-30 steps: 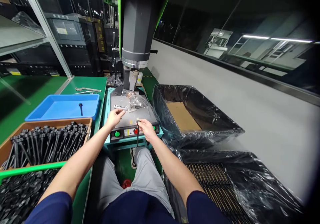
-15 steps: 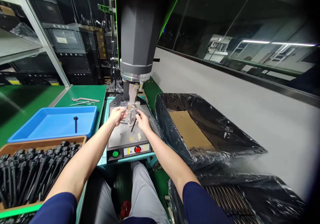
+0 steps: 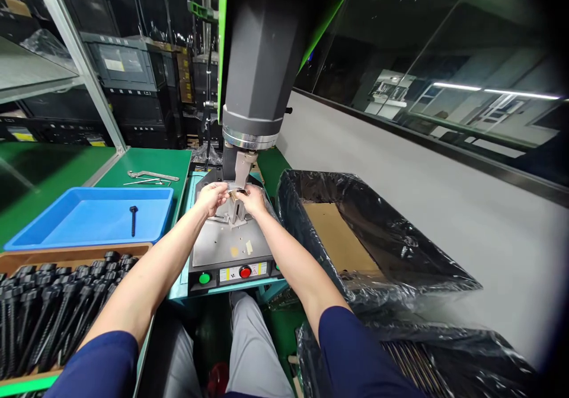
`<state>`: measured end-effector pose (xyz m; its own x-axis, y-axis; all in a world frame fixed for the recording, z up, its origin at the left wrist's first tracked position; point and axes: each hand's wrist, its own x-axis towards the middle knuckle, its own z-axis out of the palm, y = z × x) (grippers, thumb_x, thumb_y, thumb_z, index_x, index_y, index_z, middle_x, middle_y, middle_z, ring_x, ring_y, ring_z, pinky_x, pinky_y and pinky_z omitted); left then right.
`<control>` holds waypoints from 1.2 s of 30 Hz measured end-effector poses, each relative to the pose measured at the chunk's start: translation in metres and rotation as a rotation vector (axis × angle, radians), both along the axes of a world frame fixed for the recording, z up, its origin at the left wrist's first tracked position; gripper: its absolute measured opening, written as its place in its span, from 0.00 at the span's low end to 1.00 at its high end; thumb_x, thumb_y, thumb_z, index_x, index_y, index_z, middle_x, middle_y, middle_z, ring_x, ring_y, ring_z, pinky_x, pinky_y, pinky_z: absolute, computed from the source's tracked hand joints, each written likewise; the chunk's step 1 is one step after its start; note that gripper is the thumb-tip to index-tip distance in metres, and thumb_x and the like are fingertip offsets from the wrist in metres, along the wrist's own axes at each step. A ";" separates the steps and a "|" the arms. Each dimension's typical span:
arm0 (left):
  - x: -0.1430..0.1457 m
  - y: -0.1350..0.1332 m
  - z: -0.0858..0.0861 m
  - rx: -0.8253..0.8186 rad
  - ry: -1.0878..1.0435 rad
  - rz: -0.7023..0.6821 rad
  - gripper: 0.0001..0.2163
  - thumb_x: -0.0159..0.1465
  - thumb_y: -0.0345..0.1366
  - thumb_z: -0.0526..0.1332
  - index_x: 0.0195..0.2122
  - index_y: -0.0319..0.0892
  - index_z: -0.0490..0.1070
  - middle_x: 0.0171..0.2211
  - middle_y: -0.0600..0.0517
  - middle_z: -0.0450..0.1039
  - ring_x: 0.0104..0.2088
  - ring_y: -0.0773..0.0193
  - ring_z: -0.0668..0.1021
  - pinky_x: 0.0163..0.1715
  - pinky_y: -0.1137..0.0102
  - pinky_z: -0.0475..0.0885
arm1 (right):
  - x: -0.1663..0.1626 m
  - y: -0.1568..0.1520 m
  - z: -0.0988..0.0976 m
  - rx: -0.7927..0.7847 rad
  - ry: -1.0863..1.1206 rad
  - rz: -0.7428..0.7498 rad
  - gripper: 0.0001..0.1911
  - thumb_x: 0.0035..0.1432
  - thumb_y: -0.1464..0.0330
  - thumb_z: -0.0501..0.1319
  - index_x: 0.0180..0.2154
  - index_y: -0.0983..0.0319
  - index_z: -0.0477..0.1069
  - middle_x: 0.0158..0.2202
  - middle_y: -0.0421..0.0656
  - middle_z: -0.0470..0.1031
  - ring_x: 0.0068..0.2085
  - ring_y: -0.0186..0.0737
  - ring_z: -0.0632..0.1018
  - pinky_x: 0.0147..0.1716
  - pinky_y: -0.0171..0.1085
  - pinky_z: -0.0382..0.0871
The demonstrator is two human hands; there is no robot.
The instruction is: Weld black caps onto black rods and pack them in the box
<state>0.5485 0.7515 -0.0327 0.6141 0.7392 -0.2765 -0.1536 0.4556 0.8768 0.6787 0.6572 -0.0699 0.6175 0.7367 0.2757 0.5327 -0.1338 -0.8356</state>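
At the metal fixture [image 3: 237,213], under the pale press tool [image 3: 244,169], both my hands meet. My right hand [image 3: 254,201] pinches a black part [image 3: 241,192] at the top of the fixture; only a small dark bit of it shows. On the left side, my left hand [image 3: 212,199] has its fingers pinched together by the fixture's top edge. What they hold, if anything, I cannot make out. A similar black part with a wide head and long ribbed stem [image 3: 133,221] lies in the blue tray [image 3: 89,232].
Left of me, a brown box [image 3: 144,248] holds many black ribbed-stem parts. A wrench [image 3: 153,175] lies on the green table [image 3: 133,159]. The press base carries a green button [image 3: 204,278] and a red button [image 3: 245,272]. Black-lined bins [image 3: 400,232] stand on the right.
The black part that hung slanting down from my right hand is now upright or hidden at the fixture. My right hand has moved slightly up, closer to the left. The view has shifted a little.
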 end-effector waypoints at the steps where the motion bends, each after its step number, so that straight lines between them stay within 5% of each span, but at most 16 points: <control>1: 0.000 0.001 -0.001 0.002 0.003 0.001 0.09 0.53 0.29 0.69 0.32 0.37 0.70 0.21 0.54 0.71 0.19 0.72 0.74 0.18 0.79 0.68 | 0.001 0.001 0.000 -0.004 0.028 0.020 0.11 0.51 0.68 0.64 0.39 0.62 0.78 0.39 0.44 0.79 0.41 0.45 0.76 0.45 0.41 0.68; 8: 0.000 0.001 -0.011 0.001 0.042 -0.003 0.10 0.51 0.30 0.70 0.31 0.37 0.70 0.21 0.55 0.71 0.19 0.72 0.74 0.17 0.79 0.67 | 0.012 -0.010 -0.005 0.030 0.095 0.136 0.12 0.58 0.67 0.58 0.39 0.62 0.78 0.35 0.42 0.79 0.41 0.44 0.77 0.45 0.40 0.68; 18: 0.002 0.003 -0.019 0.001 0.065 0.016 0.09 0.51 0.28 0.69 0.31 0.37 0.70 0.23 0.53 0.72 0.21 0.72 0.75 0.19 0.79 0.67 | 0.000 -0.007 0.009 -0.037 0.611 0.031 0.15 0.46 0.71 0.67 0.39 0.61 0.75 0.39 0.43 0.79 0.41 0.41 0.77 0.44 0.41 0.69; 26: -0.003 -0.001 -0.027 0.023 0.089 0.025 0.10 0.51 0.30 0.69 0.29 0.38 0.67 0.22 0.55 0.70 0.22 0.71 0.76 0.20 0.78 0.68 | 0.004 -0.060 -0.027 0.209 1.081 0.117 0.31 0.43 0.74 0.68 0.51 0.52 0.70 0.59 0.44 0.68 0.55 0.41 0.73 0.55 0.46 0.65; 29: -0.005 -0.002 -0.030 0.044 0.093 0.023 0.11 0.50 0.30 0.70 0.28 0.39 0.66 0.21 0.56 0.69 0.20 0.72 0.75 0.19 0.79 0.67 | 0.014 -0.076 -0.035 0.300 1.229 0.227 0.29 0.50 0.59 0.68 0.54 0.55 0.68 0.60 0.50 0.66 0.55 0.48 0.73 0.55 0.51 0.66; 32: -0.004 -0.001 -0.030 0.065 0.093 0.022 0.13 0.50 0.29 0.70 0.36 0.37 0.70 0.23 0.55 0.71 0.19 0.73 0.73 0.17 0.79 0.65 | 0.032 -0.067 -0.026 0.343 1.308 0.020 0.33 0.59 0.43 0.53 0.54 0.60 0.66 0.61 0.57 0.63 0.56 0.53 0.73 0.52 0.53 0.70; 36: -0.004 0.001 -0.028 0.115 0.046 0.025 0.28 0.51 0.27 0.68 0.55 0.40 0.68 0.24 0.57 0.71 0.18 0.74 0.73 0.17 0.79 0.64 | 0.060 -0.039 0.001 0.432 1.194 -0.178 0.25 0.68 0.51 0.44 0.53 0.59 0.66 0.65 0.51 0.58 0.57 0.48 0.72 0.49 0.47 0.74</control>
<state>0.5449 0.7521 -0.0606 0.5836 0.7826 -0.2166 -0.1223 0.3484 0.9293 0.7391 0.6185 -0.0691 0.7258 0.6090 -0.3200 -0.5714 0.2746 -0.7734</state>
